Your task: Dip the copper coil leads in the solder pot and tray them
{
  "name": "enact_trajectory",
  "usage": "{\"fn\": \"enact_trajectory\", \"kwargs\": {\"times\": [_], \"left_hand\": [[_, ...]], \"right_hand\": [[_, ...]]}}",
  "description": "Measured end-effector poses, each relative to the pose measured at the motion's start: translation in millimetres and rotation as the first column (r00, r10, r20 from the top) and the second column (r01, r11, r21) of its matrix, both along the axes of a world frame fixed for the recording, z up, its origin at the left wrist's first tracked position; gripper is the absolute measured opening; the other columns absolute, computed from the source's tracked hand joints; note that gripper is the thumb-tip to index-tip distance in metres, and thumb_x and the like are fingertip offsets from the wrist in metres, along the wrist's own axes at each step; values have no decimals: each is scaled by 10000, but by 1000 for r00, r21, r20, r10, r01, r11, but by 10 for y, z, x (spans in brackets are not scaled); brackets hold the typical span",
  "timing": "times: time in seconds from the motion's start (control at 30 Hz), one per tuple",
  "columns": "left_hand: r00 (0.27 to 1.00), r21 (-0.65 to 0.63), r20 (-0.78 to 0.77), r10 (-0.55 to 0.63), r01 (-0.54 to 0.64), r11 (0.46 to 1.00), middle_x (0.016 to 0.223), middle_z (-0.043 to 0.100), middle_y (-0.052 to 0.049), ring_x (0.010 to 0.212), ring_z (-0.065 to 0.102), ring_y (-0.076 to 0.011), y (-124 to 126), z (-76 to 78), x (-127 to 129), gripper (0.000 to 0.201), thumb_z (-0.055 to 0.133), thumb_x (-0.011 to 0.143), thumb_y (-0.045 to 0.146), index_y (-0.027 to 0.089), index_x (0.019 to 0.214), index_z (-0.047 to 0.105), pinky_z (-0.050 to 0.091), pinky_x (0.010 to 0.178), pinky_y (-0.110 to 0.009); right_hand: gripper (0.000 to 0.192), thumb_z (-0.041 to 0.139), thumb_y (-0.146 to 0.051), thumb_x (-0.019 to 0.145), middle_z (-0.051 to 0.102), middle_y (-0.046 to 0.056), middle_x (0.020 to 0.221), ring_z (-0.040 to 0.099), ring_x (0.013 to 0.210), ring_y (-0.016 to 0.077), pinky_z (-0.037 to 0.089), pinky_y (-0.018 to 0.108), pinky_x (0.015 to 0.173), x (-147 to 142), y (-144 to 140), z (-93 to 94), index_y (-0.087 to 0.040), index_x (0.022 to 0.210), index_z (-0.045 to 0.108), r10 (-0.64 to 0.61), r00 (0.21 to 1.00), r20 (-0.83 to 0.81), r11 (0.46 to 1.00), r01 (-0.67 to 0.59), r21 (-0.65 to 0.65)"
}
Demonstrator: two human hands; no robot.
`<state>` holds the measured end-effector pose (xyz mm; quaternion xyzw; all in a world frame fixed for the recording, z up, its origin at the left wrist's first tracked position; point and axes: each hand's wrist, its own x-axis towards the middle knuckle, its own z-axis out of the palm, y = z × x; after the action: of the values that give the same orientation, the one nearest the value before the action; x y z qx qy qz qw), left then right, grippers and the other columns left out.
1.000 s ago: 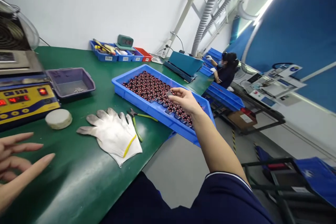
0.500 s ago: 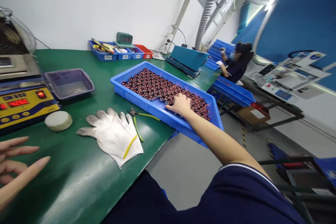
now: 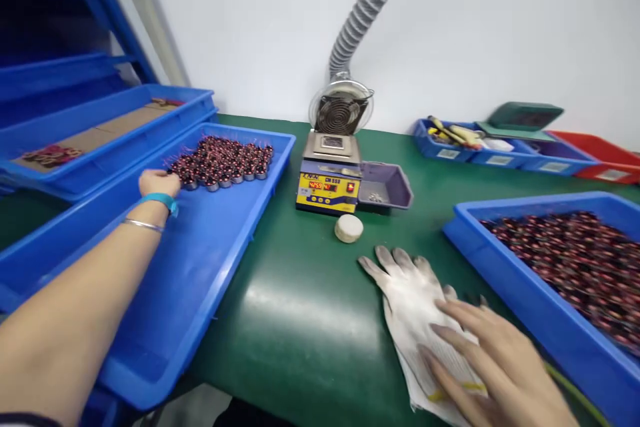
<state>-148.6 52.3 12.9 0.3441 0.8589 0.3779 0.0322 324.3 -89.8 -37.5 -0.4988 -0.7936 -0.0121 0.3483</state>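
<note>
left hand [image 3: 159, 183] now at the coils [image 3: 220, 159] (touching, left tray [image 3: 210, 280])

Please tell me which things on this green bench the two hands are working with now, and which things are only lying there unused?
In use:
- left hand at the wound coils in the left blue tray
- right hand resting flat on the white gloves

Lying about:
- right blue tray full of coils
- solder pot
- small grey bin
- white round puck
- tool bins at the wall
</note>
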Motion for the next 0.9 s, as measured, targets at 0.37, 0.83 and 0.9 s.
{"fn": "enact_trajectory", "kwargs": {"times": [0.37,0.83,0.9], "left_hand": [[996,-64,-15,-91,90,994,1012,635,-90,964,590,-228,298,-639,-10,458,684,571,342,153,955,522,446,875,-339],[987,185,147,-61,33,982,924,612,-94,902,597,-234,192,-473,480,340,685,558,289,165,802,484,466,824,-373],[973,281,183,-144,88,956,897,612,-69,827,611,-180,192,-341,743,330,650,615,325,167,841,468,486,760,-310]], "right_hand": [[312,655,-214,686,666,108,1016,636,981,249,579,391,729,-544,154,-36,-262,991,608,382,916,121,914,-394,98],[136,576,-147,788,626,128,1065,597,1037,214,532,338,846,-725,195,143,-162,922,592,470,880,70,875,-475,90],[172,589,-160,781,618,129,1076,607,1014,204,534,330,840,-798,269,187,-168,952,574,473,881,-10,880,-472,56]]}}
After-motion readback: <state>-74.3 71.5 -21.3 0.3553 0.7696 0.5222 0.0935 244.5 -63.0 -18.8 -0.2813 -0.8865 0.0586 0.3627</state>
